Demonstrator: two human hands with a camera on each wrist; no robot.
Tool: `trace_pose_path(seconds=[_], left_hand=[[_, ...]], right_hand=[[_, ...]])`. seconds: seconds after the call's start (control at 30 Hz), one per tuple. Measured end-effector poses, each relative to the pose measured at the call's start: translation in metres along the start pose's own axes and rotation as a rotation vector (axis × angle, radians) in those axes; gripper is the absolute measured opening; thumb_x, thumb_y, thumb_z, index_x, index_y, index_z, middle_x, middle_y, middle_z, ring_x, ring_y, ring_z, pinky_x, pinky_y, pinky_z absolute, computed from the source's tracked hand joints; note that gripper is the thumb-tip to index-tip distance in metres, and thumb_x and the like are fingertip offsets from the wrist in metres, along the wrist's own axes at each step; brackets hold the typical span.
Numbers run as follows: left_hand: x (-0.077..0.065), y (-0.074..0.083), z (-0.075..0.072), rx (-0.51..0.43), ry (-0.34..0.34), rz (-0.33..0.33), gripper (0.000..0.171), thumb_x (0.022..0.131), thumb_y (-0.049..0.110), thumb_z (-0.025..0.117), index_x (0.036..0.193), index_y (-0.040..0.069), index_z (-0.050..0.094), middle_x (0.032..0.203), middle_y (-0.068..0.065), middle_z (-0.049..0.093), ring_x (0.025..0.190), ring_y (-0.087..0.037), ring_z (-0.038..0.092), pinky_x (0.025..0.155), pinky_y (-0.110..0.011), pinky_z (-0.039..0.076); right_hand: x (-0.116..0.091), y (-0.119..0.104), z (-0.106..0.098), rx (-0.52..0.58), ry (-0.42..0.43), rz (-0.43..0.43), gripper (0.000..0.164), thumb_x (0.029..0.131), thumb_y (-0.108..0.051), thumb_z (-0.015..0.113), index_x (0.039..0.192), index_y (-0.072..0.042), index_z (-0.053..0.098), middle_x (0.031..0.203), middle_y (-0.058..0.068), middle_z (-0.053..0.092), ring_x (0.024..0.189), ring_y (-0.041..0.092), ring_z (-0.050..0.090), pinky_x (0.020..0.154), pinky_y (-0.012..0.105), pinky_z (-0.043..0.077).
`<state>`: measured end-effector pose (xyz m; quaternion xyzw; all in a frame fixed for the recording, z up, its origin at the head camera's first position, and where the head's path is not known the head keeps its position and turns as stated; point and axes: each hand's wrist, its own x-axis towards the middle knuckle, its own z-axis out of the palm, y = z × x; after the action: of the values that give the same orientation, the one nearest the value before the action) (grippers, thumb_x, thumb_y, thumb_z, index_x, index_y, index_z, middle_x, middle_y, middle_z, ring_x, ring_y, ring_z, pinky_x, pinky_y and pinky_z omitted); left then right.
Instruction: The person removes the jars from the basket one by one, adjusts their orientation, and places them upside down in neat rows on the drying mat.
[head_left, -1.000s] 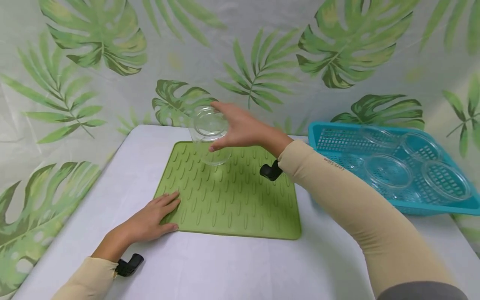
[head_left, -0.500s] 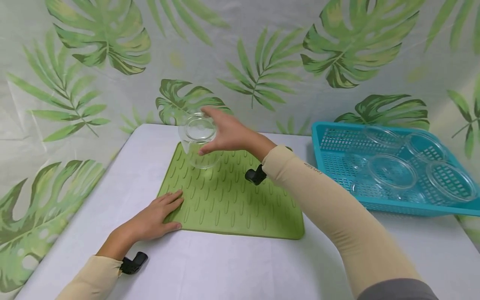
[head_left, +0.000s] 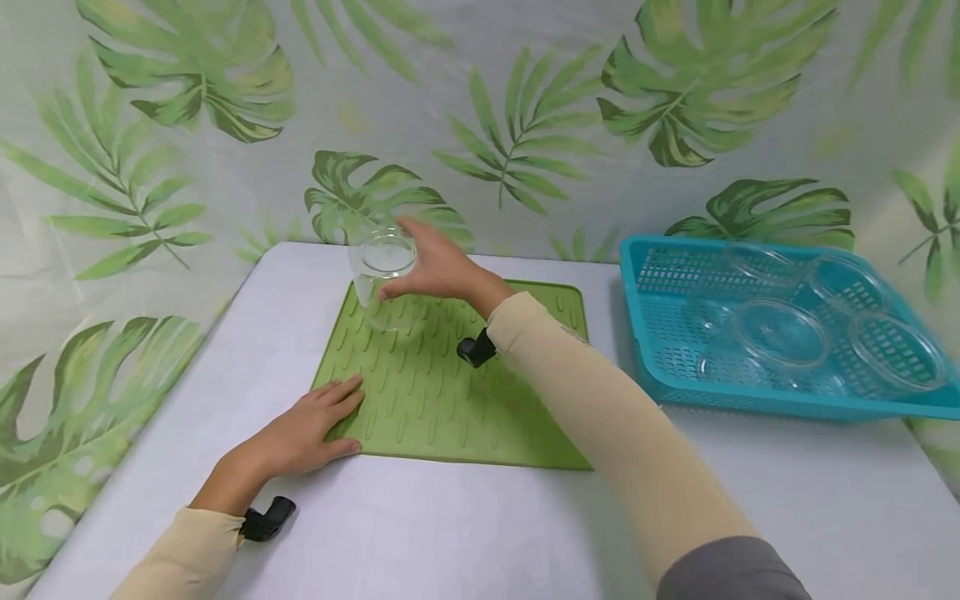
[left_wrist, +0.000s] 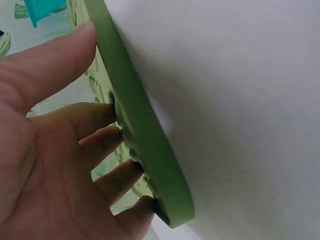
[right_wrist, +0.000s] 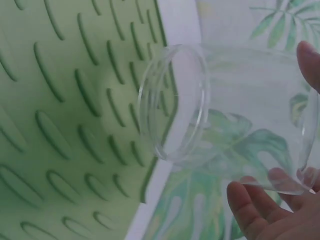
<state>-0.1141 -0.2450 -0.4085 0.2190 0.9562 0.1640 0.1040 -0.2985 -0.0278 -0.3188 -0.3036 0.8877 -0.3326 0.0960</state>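
Note:
My right hand (head_left: 435, 262) grips a clear, see-through round container (head_left: 386, 252) near one end, thumb and fingers spread around its wall. It hangs over the back left part of a green ridged mat (head_left: 450, 408), the gripped end uppermost. In the right wrist view the container (right_wrist: 240, 115) has nothing visible inside, and its ringed far end points at the mat. My left hand (head_left: 311, 429) rests on the mat's front left corner with extended fingers. In the left wrist view its fingertips (left_wrist: 127, 170) touch the mat's ridged face, beside the rim.
A turquoise perforated basket (head_left: 652, 379) stands to the right of the mat, holding several clear round containers (head_left: 780, 333). Both lie on a table with a white cloth (head_left: 450, 533). A leaf-printed curtain (head_left: 525, 100) hangs right behind the table's back edge.
My right hand has carried the container leftward and a little lower, toward the mat's back left corner. The left hand has stayed on the mat's front left corner.

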Motion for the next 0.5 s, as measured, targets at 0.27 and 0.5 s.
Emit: trace_pose_path(seconds=[0.27,0.5], left_hand=[[0.002,0.000,-0.004,0.017,-0.028,-0.005,0.071,0.091,0.035,0.070,0.145,-0.004,0.045,0.158,-0.025,0.033,0.142,-0.053,0.032,0.112,-0.065,0.034],[0.004,0.002,-0.004,0.009,-0.030,-0.007,0.071,0.091,0.034,0.070,0.145,-0.004,0.046,0.159,-0.024,0.033,0.142,-0.053,0.031,0.111,-0.066,0.034]], right_hand=[[0.008,-0.002,0.012,0.039,0.010,0.061,0.111,0.077,-0.049,0.082,0.161,-0.021,0.014,0.167,0.008,0.017,0.154,0.027,0.022,0.121,0.049,0.033],[0.009,-0.003,0.019,0.060,0.048,0.061,0.112,0.076,-0.050,0.082,0.161,-0.022,0.014,0.167,0.007,0.018,0.155,0.026,0.020,0.122,0.049,0.032]])
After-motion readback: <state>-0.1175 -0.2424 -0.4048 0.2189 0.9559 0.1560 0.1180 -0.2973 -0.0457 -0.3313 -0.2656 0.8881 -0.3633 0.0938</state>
